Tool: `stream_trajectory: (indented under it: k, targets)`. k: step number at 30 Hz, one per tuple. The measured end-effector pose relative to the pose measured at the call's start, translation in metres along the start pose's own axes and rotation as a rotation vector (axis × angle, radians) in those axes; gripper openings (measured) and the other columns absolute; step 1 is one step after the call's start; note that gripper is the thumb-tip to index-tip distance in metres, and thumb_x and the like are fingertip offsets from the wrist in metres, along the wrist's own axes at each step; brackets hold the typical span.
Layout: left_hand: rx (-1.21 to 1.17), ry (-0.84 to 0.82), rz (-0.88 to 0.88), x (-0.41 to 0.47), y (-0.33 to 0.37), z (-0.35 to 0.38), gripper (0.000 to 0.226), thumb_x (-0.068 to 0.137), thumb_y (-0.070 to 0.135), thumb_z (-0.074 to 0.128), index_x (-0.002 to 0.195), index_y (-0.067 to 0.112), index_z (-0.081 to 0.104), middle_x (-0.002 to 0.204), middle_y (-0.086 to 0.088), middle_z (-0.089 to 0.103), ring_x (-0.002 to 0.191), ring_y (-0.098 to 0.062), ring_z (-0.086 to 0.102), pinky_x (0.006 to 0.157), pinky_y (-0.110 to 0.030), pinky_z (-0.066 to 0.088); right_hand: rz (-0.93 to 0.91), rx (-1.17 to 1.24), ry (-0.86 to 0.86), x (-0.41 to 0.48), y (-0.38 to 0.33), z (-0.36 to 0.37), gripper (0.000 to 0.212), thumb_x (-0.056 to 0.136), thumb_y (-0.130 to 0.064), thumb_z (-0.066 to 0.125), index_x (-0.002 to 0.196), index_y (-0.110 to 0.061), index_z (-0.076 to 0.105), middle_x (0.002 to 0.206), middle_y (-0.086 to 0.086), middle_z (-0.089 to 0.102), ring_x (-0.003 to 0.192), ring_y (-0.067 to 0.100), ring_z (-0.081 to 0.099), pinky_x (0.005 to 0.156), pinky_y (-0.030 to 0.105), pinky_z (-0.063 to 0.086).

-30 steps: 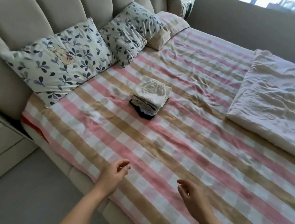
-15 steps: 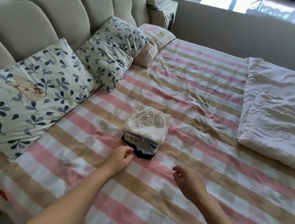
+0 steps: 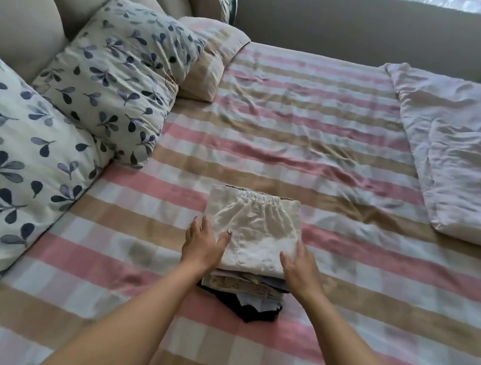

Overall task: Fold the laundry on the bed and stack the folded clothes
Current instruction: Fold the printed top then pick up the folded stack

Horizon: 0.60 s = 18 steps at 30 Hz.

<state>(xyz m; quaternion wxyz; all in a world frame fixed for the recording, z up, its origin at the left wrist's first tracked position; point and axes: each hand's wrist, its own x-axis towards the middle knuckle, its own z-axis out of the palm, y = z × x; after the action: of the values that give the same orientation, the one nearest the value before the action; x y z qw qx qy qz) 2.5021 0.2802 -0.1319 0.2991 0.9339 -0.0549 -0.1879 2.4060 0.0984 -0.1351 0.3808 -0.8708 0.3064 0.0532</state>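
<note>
A stack of folded clothes (image 3: 254,223) sits in the middle of the pink, tan and white striped bed (image 3: 299,135). A cream garment with an elastic waistband lies on top; tan, pale blue and black pieces show at the near edge beneath. My left hand (image 3: 201,244) presses against the stack's left side with its thumb on the top garment. My right hand (image 3: 301,268) clasps the right side the same way. The fingers of both hands are hidden down the sides of the pile.
Two leaf-print pillows (image 3: 119,76) (image 3: 9,154) and a striped pillow (image 3: 212,57) lean on the padded beige headboard (image 3: 27,4) at left. A folded white duvet (image 3: 464,149) lies at the right. A grey wall (image 3: 373,25) under a window runs along the far side.
I have leaned in over the bed. Both hands moved forward from the near edge and now clasp the sides of the stack.
</note>
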Motion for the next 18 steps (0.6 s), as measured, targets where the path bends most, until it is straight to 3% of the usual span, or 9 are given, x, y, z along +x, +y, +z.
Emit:
stream_trajectory:
  k: [5,8,11,13,18]
  targets:
    - [-0.13,-0.092,-0.105,0.045,-0.019,0.026,0.105,0.077,0.072,0.043,0.147,0.006,0.002,0.153,-0.017,0.01,0.141,-0.031,0.012,0.114,-0.046,0.017,0.187,0.087,-0.006,0.048,0.01,0.033,0.074,0.094,-0.052,0.035,0.148,-0.008,0.008,0.149,0.019,0.029,0.135,0.035,0.031,0.107,0.044,0.029]
    - [-0.191,-0.083,-0.15,0.057,-0.032,0.038,0.099,0.072,0.074,0.049,0.136,0.002,0.025,0.14,-0.021,0.036,0.13,-0.035,0.033,0.107,-0.048,0.031,0.252,0.172,0.019,0.062,0.018,0.043,0.077,0.088,-0.062,0.039,0.141,-0.008,0.025,0.135,0.021,0.044,0.122,0.039,0.043,0.101,0.047,0.037]
    - [-0.373,-0.061,-0.167,0.063,-0.035,0.042,0.074,0.071,0.066,0.061,0.112,0.007,0.045,0.12,-0.014,0.055,0.108,-0.029,0.052,0.092,-0.037,0.045,0.316,0.267,0.012,0.068,0.024,0.047,0.085,0.08,-0.069,0.046,0.136,-0.006,0.035,0.133,0.021,0.047,0.121,0.038,0.045,0.102,0.047,0.036]
    - [-0.541,-0.124,-0.197,0.064,-0.032,0.043,0.067,0.072,0.058,0.066,0.112,0.008,0.048,0.113,-0.009,0.059,0.096,-0.022,0.057,0.08,-0.03,0.046,0.344,0.336,-0.032,0.07,0.026,0.047,0.088,0.076,-0.072,0.049,0.132,-0.004,0.043,0.13,0.02,0.051,0.119,0.036,0.048,0.103,0.046,0.038]
    - [-0.81,-0.215,-0.213,0.052,-0.023,0.042,0.059,0.077,0.044,0.067,0.12,0.006,0.055,0.1,-0.005,0.068,0.088,-0.018,0.066,0.069,-0.022,0.054,0.376,0.463,-0.108,0.064,0.028,0.043,0.085,0.074,-0.071,0.052,0.123,-0.002,0.054,0.122,0.017,0.059,0.11,0.033,0.055,0.099,0.041,0.042]
